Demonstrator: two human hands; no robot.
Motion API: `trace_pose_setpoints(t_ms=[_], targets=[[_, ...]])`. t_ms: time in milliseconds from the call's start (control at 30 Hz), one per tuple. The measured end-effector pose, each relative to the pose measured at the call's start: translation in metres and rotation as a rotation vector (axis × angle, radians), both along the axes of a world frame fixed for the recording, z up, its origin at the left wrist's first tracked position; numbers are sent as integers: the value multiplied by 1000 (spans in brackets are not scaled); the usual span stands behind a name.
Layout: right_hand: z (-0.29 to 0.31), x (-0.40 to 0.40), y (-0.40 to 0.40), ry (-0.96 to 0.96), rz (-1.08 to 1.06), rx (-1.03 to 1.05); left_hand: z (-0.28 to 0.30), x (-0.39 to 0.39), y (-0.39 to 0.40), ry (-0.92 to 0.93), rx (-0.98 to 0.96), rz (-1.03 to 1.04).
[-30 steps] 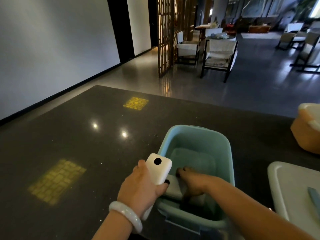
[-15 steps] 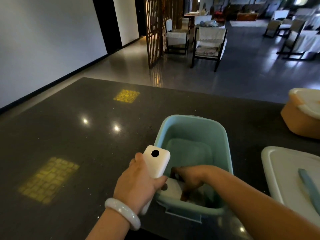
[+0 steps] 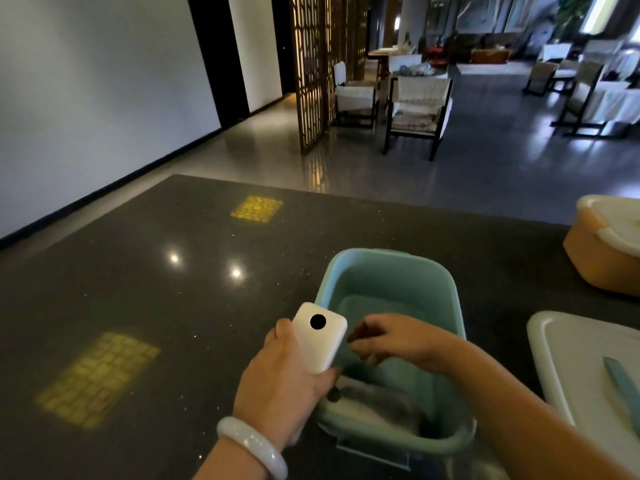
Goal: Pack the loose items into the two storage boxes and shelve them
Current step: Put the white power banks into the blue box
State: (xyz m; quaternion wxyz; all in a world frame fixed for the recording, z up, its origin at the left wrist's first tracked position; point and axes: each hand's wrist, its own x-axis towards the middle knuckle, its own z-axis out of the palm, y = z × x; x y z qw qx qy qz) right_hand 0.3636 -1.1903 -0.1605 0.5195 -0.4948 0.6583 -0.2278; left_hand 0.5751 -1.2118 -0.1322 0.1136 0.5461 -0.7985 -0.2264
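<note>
While left hand (image 3: pixel 287 386) grips flat white rounded-corner plastic device (image 3: pixel 320 337) bearing black dot, just beside open teal plastic storage box (image 3: pixel 391 271) on dark counter (image 3: pixel 138 306), right hand (image 3: pixel 394 339) hovers over box, fingers curled, contents unclear.

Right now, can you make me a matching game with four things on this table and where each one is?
Things:
1. white gadget with a black dot
2. teal box
3. orange box
4. white bangle

Places:
A. far right of the dark table, with a white lid on it
B. on the wrist of the left hand
C. gripped in the left hand
D. open in front of the person, with the right hand over it

Pairs: 1-C, 2-D, 3-A, 4-B
</note>
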Motion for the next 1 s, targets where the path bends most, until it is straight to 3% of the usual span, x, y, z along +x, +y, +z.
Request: trace_pose_setpoints(t_ms=[100,233,433,533,633,767,900,933,1000], targets=[[26,6,13,-431,-79,-49,3,-8,-2,77,-28,14],[41,25,15,-580,-206,-140,6,-26,-8,251,118,-24],[49,16,11,-365,-376,-257,19,-29,-20,755,646,78],[47,12,10,-116,-309,-290,17,-39,-15,901,635,163],[43,16,9,246,-71,-298,12,-49,-11,993,631,252],[30,15,5,434,-55,-400,8,-49,-10,960,640,209],[19,-6,6,503,20,-265,-7,-27,-18,586,200,125],[17,-9,6,526,75,-222,-13,-20,-21,520,145,122],[11,-12,7,542,198,-138,-24,-12,-25,453,227,121]])
